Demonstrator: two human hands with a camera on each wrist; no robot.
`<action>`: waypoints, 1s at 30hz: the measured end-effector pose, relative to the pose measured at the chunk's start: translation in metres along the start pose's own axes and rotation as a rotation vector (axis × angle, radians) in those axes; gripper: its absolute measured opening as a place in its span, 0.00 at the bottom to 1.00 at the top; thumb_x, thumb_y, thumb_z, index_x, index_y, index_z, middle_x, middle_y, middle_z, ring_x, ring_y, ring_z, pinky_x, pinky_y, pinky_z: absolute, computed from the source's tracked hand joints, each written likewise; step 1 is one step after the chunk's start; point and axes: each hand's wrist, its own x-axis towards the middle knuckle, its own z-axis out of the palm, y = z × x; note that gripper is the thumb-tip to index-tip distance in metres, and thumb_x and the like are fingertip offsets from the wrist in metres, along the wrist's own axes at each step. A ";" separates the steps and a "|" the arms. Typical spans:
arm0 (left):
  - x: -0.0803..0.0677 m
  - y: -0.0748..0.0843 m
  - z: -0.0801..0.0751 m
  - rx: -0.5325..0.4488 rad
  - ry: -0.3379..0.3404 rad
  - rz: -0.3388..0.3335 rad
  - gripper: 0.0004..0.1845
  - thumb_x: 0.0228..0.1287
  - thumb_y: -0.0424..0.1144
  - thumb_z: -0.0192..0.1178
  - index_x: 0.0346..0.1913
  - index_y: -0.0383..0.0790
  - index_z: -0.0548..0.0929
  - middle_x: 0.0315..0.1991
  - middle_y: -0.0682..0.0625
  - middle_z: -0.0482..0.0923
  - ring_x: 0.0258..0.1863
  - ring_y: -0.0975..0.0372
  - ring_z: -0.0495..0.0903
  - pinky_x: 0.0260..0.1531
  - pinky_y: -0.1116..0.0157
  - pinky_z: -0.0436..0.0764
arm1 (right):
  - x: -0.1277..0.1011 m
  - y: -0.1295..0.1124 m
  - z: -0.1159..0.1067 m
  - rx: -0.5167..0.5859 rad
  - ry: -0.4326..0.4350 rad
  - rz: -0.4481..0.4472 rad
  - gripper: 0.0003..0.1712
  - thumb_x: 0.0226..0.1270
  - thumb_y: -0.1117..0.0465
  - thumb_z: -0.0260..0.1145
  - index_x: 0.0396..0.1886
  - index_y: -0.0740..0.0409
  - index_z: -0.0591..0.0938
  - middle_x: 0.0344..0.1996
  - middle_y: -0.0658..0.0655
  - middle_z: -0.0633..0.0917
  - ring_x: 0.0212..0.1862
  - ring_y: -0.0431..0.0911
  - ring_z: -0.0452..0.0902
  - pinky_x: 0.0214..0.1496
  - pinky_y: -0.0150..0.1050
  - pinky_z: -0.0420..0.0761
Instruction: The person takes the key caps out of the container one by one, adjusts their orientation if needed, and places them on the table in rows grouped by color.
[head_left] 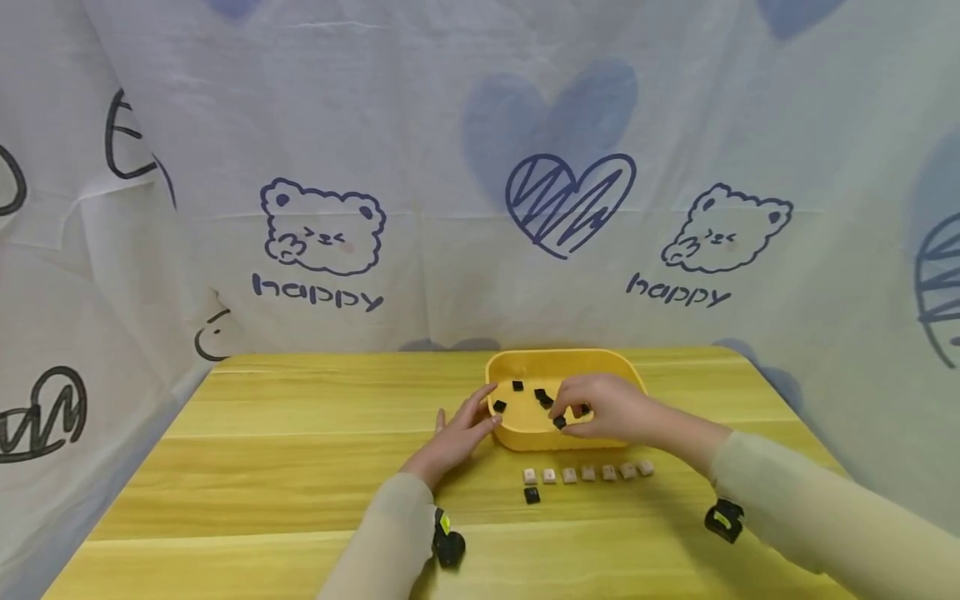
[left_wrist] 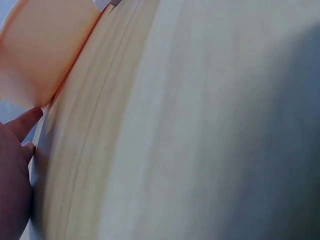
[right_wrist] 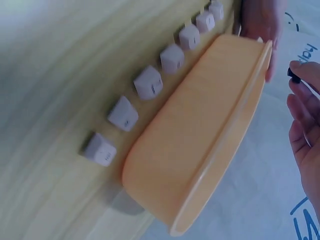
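Black keycap point(head_left: 559, 422) pinched in our right hand point(head_left: 609, 408) over the yellow bin point(head_left: 558, 440); left hand point(head_left: 452, 446) touches its side, fingers loosely extended; looks like we're mid-pick, next move calls for a clean lift-out

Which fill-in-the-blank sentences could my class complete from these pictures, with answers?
The right hand pinches a keycap coloured ____.
The white keycaps in the row number ____.
In the head view, the left hand is at the ____ end of the tub.
Outside it, the table bears just ____ black keycap.
Missing words: black; seven; left; one.
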 end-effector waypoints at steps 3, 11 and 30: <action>0.000 0.000 0.000 0.011 0.004 -0.006 0.34 0.75 0.56 0.47 0.78 0.54 0.52 0.72 0.40 0.61 0.71 0.50 0.59 0.65 0.41 0.20 | -0.007 -0.006 0.004 0.054 0.010 0.029 0.09 0.56 0.63 0.75 0.38 0.50 0.88 0.34 0.40 0.83 0.31 0.36 0.75 0.33 0.33 0.78; -0.002 0.001 -0.002 -0.008 -0.010 -0.024 0.33 0.75 0.56 0.47 0.78 0.58 0.51 0.73 0.42 0.60 0.72 0.52 0.57 0.64 0.43 0.18 | -0.021 -0.017 0.024 0.180 0.033 0.020 0.12 0.54 0.66 0.76 0.37 0.48 0.86 0.31 0.40 0.81 0.30 0.37 0.74 0.30 0.32 0.77; -0.001 0.004 -0.001 0.008 -0.003 -0.028 0.33 0.76 0.55 0.46 0.78 0.56 0.50 0.73 0.42 0.60 0.72 0.51 0.58 0.65 0.43 0.18 | -0.033 -0.022 0.059 0.196 0.036 0.161 0.07 0.55 0.62 0.76 0.36 0.50 0.89 0.26 0.38 0.83 0.22 0.30 0.69 0.26 0.29 0.74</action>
